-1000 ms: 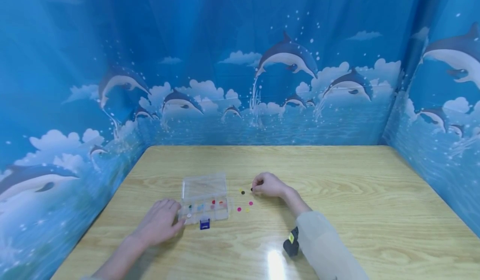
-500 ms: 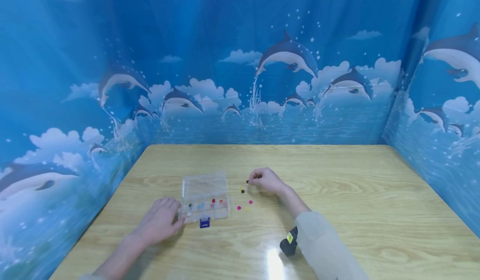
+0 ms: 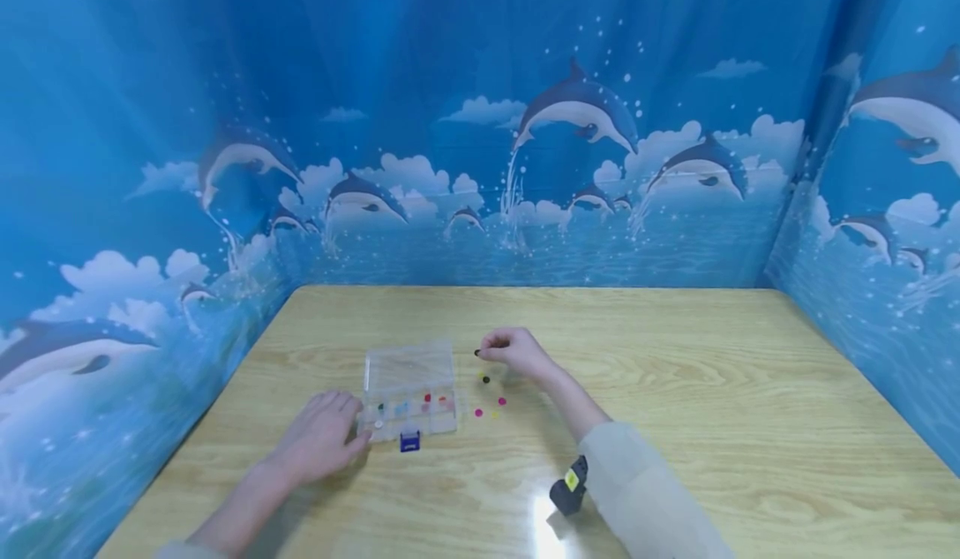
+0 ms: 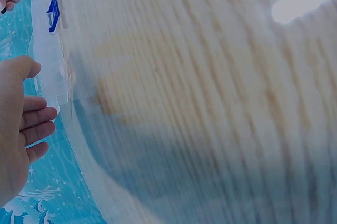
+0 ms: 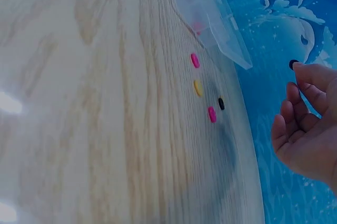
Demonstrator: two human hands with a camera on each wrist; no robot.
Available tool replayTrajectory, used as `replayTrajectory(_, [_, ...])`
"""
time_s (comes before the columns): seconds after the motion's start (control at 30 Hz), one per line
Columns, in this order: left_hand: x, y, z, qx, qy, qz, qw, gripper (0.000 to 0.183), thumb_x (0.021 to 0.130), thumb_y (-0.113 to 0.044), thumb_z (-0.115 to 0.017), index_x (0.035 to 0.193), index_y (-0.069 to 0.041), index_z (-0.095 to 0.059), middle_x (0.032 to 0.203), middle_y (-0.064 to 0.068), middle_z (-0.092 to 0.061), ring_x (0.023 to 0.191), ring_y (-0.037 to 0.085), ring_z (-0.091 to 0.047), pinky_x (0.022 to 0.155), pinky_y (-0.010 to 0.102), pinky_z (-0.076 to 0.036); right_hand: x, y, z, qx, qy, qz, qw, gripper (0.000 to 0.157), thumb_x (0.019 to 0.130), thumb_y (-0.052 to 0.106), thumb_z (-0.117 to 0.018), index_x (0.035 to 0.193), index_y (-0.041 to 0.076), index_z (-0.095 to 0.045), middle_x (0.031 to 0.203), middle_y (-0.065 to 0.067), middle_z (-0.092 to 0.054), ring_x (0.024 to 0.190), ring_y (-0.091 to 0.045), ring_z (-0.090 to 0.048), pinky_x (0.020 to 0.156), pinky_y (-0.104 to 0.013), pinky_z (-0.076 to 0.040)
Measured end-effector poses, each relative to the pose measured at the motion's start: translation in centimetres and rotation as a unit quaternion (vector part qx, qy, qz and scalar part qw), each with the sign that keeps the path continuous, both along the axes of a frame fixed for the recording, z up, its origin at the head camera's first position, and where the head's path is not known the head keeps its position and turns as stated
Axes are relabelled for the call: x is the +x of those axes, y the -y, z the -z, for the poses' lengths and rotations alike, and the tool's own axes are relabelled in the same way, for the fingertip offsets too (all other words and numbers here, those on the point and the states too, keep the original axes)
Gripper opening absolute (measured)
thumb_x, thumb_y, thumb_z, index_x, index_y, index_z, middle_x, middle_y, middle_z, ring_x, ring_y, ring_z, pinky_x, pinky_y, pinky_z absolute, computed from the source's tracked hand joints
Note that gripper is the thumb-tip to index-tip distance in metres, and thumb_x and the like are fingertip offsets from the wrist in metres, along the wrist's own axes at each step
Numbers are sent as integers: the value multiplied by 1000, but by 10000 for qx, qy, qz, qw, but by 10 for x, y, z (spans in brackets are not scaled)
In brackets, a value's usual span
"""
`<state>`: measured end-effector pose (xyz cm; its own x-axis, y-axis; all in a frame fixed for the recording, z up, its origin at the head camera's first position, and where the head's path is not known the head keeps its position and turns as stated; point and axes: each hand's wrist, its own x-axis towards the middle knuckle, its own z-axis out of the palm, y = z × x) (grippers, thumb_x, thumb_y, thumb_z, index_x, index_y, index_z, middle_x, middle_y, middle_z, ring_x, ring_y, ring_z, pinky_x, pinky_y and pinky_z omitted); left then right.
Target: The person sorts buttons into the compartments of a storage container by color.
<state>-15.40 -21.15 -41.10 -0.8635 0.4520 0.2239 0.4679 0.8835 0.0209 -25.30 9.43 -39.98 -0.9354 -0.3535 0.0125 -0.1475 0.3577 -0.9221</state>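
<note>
Between thumb and index finger, my right hand [image 3: 519, 353] pinches a small black button [image 5: 293, 64], raised over the table beyond the loose ones. To its left lies a clear plastic compartment box [image 3: 408, 373], lid laid back and blue latch [image 3: 409, 441] toward me. Green, pale blue, red and white pieces sit in its compartments. My left hand [image 3: 324, 432] rests at the box's left side, its fingers relaxed and its thumb by the front corner. Right of the box are two pink buttons [image 5: 195, 60], a yellow button [image 5: 198, 88] and another black button [image 3: 486, 380].
The box and buttons lie on a wood-grain table [image 3: 675, 392]. Blue curtains [image 3: 450, 59] printed with dolphins stand along its back and sides. A black device [image 3: 568, 487] with a yellow mark sits at my right wrist.
My right hand has moved left and away from me with the black button, from beside the loose buttons to beyond them. The left hand and box have stayed in place.
</note>
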Motion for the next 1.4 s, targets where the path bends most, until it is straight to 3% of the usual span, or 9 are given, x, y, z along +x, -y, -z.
replayTrajectory(0.4, [-1, 2, 0, -6, 65, 13, 10000, 35, 83, -27, -64, 100, 3, -59, 96, 15, -59, 94, 31, -54, 89, 50, -42, 7, 20, -2, -310, -34, -255, 9992, 9, 85, 9, -65, 91, 2, -66, 89, -2, -64, 85, -15, -57, 79, -32, -48])
replayTrajectory(0.63, [-2, 0, -1, -61, 81, 22, 9999, 35, 83, -28, -64, 99, 2, -59, 93, 12, -58, 90, 28, -53, 87, 48, -43, 12, 29, -1, -460, 40, -409, 9981, 9, 85, 8, -64, 91, 1, -65, 86, -2, -63, 83, -14, -57, 84, -43, -48])
replayTrajectory(0.83, [-1, 0, -2, -49, 78, 36, 10000, 34, 83, -27, -64, 98, 2, -58, 93, 12, -59, 90, 28, -54, 87, 49, -43, 16, 39, -2, -547, 83, -554, 9969, 9, 84, 7, -65, 90, 0, -65, 85, -2, -63, 82, -14, -58, 85, -44, -48])
replayTrajectory(1.2, [-1, 1, -2, -48, 176, -21, 9998, 35, 83, -28, -64, 100, 2, -58, 97, 14, -59, 94, 31, -54, 90, 51, -41, 25, 60, 1, -403, 60, -761, 9963, 8, 83, 8, -67, 89, 2, -65, 84, -1, -61, 79, -12, -56, 71, -26, -49])
replayTrajectory(1.4, [-2, 1, -2, -47, 185, -31, 9998, 35, 83, -28, -63, 100, 2, -58, 96, 14, -59, 93, 30, -54, 90, 50, -42, 29, 71, 0, -282, 30, -852, 9960, 7, 84, 10, -67, 88, 5, -66, 83, 0, -61, 75, -13, -56, 66, -28, -49])
